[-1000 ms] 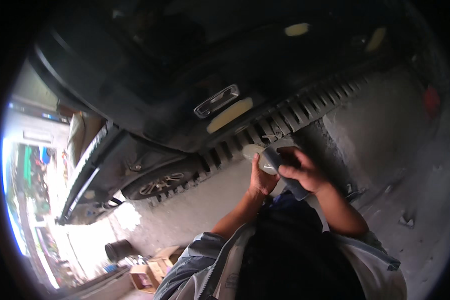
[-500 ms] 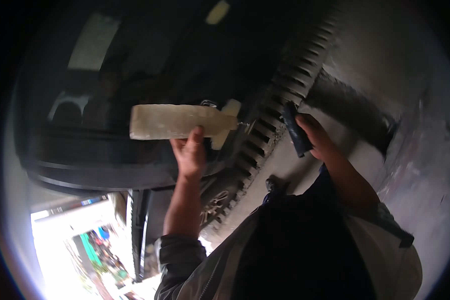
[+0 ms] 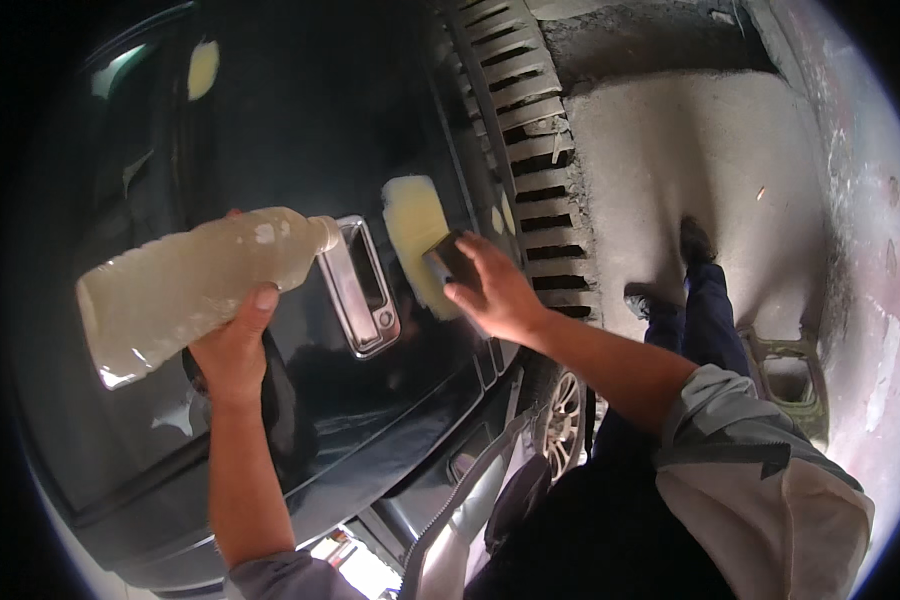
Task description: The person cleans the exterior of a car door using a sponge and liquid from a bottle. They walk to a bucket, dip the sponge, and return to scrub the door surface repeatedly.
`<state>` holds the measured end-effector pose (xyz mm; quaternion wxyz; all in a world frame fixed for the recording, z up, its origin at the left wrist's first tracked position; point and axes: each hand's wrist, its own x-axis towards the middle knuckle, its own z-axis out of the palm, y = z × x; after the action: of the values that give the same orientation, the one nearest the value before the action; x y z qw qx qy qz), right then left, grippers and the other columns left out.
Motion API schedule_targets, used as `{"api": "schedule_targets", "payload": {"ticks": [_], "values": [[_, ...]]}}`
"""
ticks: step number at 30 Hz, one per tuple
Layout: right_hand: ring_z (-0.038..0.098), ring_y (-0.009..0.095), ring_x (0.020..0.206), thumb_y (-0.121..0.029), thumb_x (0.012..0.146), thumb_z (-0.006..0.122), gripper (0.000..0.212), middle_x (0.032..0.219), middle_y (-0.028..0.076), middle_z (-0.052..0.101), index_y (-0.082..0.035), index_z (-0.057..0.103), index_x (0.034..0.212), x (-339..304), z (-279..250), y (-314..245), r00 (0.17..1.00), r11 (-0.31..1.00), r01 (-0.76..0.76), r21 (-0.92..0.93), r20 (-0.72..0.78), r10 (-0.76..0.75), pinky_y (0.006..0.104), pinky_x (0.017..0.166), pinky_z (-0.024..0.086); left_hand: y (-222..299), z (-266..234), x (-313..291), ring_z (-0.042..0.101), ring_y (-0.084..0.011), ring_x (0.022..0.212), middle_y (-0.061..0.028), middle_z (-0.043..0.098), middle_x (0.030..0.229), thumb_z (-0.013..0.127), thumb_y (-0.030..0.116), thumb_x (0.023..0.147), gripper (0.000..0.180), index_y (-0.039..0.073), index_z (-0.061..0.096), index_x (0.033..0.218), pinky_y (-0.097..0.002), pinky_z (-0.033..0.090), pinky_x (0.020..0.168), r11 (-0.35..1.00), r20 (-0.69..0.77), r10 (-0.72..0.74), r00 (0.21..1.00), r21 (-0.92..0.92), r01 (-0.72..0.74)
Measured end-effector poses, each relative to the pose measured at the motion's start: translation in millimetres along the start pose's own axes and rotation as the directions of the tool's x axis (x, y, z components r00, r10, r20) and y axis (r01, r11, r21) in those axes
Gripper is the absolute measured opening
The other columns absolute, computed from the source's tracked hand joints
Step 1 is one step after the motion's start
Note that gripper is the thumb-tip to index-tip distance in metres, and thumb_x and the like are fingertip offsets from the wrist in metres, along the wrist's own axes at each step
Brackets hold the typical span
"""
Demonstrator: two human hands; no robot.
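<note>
Fingers of the right hand pinch a dark sponge just right of the chrome door handle; soft, squashy, best gripped by its edges. Left hand wraps a cloudy plastic bottle left of the handle, probably slick and sloshy.

We see a metal drain grate running along the grey concrete floor beside the car. Lower down there is a car wheel with a silver rim. A chrome door handle sits on the dark car door. Two dark shoes stand on the concrete.
</note>
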<state>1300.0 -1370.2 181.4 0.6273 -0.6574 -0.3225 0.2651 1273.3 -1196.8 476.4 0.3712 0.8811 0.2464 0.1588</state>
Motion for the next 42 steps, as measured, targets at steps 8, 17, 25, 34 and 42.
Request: {"api": "schedule_targets", "payload": {"ticks": [8, 17, 25, 34, 42], "values": [[0.054, 0.045, 0.120, -0.015, 0.083, 0.079, 0.069, 0.148, 0.024, 0.047, -0.002, 0.045, 0.142, -18, 46, -21, 0.978, 0.985, 0.113, 0.132, -0.191, -0.087, 0.0476, 0.101, 0.047, -22, -40, 39, 0.053, -0.0310, 0.128, -0.0176, 0.053, 0.139, 0.077, 0.026, 0.089, 0.072, -0.002, 0.040, 0.144, -0.0469, 0.039, 0.114, 0.972, -0.048, 0.069, 0.996, 0.230, -0.056], [0.060, 0.042, 0.113, -0.026, 0.091, 0.070, 0.060, 0.146, 0.026, 0.048, -0.001, 0.047, 0.140, 87, 39, -17, 0.959, 0.984, 0.085, 0.155, -0.280, -0.038, 0.0508, 0.103, 0.043, -30, -54, 92, 0.053, -0.0287, 0.126, -0.0186, 0.053, 0.136, 0.055, 0.035, 0.103, 0.059, -0.009, 0.042, 0.140, -0.0432, 0.041, 0.110, 0.959, -0.327, 0.134, 0.935, 0.282, -0.038], [0.056, 0.042, 0.107, -0.022, 0.086, 0.075, 0.061, 0.147, 0.025, 0.046, -0.003, 0.050, 0.138, 54, 48, -19, 0.948, 0.985, 0.152, 0.085, -0.293, -0.122, 0.0502, 0.094, 0.047, -20, -40, 115, 0.049, -0.0309, 0.131, -0.0201, 0.048, 0.139, 0.055, 0.055, 0.097, 0.079, -0.007, 0.040, 0.143, -0.0433, 0.039, 0.111, 0.939, -0.401, 0.205, 0.893, 0.338, -0.064], [0.057, 0.040, 0.111, -0.021, 0.086, 0.076, 0.067, 0.153, 0.025, 0.040, 0.000, 0.046, 0.143, -24, 49, -23, 0.962, 0.970, 0.176, 0.165, -0.236, -0.134, 0.0496, 0.096, 0.047, -27, -50, 113, 0.048, -0.0315, 0.132, -0.0201, 0.050, 0.139, 0.055, 0.059, 0.097, 0.080, -0.006, 0.042, 0.142, -0.0442, 0.036, 0.113, 0.943, -0.317, 0.143, 0.938, 0.330, -0.032], [0.057, 0.043, 0.109, -0.023, 0.088, 0.072, 0.060, 0.144, 0.025, 0.048, -0.002, 0.048, 0.139, 127, 44, -20, 0.918, 0.985, 0.104, 0.138, -0.394, -0.042, 0.0528, 0.095, 0.047, -34, -41, 123, 0.049, -0.0290, 0.132, -0.0188, 0.053, 0.139, 0.053, 0.051, 0.101, 0.069, -0.005, 0.047, 0.141, -0.0433, 0.037, 0.112, 0.960, -0.297, 0.099, 0.950, 0.279, -0.013]]}}
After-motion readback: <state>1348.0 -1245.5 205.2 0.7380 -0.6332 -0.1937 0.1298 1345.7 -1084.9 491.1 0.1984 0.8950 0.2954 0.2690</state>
